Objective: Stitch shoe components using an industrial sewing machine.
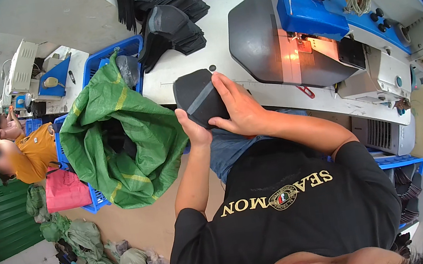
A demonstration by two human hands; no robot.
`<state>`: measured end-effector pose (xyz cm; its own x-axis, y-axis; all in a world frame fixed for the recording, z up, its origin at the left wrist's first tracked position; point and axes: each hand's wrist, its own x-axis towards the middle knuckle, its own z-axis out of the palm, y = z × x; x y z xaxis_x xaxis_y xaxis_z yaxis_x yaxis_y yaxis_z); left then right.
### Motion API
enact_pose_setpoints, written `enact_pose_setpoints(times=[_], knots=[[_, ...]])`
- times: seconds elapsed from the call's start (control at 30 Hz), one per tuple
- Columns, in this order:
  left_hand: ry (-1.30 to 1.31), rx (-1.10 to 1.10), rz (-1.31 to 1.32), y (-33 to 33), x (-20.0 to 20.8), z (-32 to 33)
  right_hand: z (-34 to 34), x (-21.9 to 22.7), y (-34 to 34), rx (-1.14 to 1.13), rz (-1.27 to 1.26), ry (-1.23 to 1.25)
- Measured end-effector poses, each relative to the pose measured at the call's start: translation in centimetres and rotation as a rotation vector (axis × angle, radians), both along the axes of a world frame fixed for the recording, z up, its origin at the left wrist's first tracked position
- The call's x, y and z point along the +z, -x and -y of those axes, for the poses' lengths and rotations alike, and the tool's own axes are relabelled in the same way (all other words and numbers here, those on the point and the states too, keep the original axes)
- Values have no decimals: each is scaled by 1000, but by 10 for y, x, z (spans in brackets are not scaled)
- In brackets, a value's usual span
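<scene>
A black fabric piece [198, 97] with a grey band across it is held up between my two hands, just in front of the table's near edge. My left hand [195, 128] grips its lower left side, with the thumb at the edge and the other fingers mostly hidden behind it. On the right side, my right hand [238, 104] has its fingers along the far edge and its thumb at the near corner. Stacks of similar black pieces [168, 26] lie on the white table [161, 85] beyond.
A sewing machine [314, 13] with a lit needle area stands at the right. Red-handled snips [306, 92] lie near the table edge. At my left an open green woven sack [140, 170] rests by blue baskets [136, 46]. A person in orange [37, 152] is farther left.
</scene>
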<state>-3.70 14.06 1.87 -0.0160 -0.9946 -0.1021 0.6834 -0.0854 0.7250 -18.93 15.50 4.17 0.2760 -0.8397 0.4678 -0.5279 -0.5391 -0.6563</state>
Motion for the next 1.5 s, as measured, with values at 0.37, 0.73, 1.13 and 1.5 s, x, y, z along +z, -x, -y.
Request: enact_pose_setpoints(times=[0.37,0.73,1.13,1.5], knots=[[35,-34,133,-52,28,22,-1,-11,28,100,277,-342],[146,227,-175,-97,83,76,-9,-98,86,-238,-306,-200],[828,259,2145,-72,224,136,-10,-103,86,-247,-370,33],[524,-703,2362,4,204,298,-12,-104,84,-270,-377,18]])
